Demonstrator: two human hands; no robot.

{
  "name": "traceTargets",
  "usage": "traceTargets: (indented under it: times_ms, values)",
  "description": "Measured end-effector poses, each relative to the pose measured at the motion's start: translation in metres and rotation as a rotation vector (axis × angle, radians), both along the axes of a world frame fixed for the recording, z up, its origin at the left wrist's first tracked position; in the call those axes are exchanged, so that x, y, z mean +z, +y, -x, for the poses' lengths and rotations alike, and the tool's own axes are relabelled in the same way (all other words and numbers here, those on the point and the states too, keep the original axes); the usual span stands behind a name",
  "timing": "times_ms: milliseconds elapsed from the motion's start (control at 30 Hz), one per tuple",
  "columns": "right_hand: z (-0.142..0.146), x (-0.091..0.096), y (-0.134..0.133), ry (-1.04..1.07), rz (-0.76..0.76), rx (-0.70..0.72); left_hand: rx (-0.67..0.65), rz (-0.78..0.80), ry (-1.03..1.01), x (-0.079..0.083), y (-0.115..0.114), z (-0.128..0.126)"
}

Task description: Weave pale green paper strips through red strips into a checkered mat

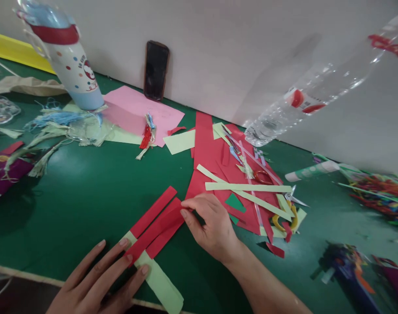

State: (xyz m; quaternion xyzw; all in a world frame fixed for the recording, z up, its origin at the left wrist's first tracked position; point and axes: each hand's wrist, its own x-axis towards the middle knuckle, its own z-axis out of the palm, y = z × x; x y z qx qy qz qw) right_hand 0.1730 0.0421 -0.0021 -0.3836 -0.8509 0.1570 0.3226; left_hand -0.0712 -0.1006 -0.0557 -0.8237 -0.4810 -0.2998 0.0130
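Observation:
Three red paper strips (154,224) lie side by side on the green table (87,196), crossing a pale green strip (161,283) near the front edge. My left hand (100,279) lies flat with fingers stretched out, the fingertips pressing the lower ends of the red strips where they meet the green strip. My right hand (212,226) pinches the upper end of one red strip between thumb and fingers.
A heap of red and pale green paper scraps (238,183) with scissors (288,213) lies right of centre. A clear plastic bottle (316,91) and a patterned flask (71,61) stand behind. A phone (156,69) leans on the wall by pink paper (136,111). Tassels lie at left.

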Motion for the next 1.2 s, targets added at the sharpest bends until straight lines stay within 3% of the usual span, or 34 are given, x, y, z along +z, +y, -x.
traceTargets:
  times_ms: [167,367,433,600,1200]
  values:
    - [0.0,0.006,-0.002,-0.02,-0.121,-0.028,0.009,0.0,0.013,-0.001,0.0,-0.001]
    - [0.009,0.005,-0.019,-0.289,-0.119,0.419,0.006,0.006,0.022,0.0,-0.001,-0.001]
    - [0.01,0.001,-0.021,-0.361,-0.093,0.473,0.014,0.008,0.022,0.0,-0.002,-0.001]
    - [0.005,-0.006,-0.015,-0.384,-0.081,0.426,0.008,0.006,-0.001,0.002,0.001,-0.002]
    - [-0.002,-0.005,-0.007,-0.325,-0.05,0.28,-0.041,0.003,0.035,-0.002,0.001,0.002]
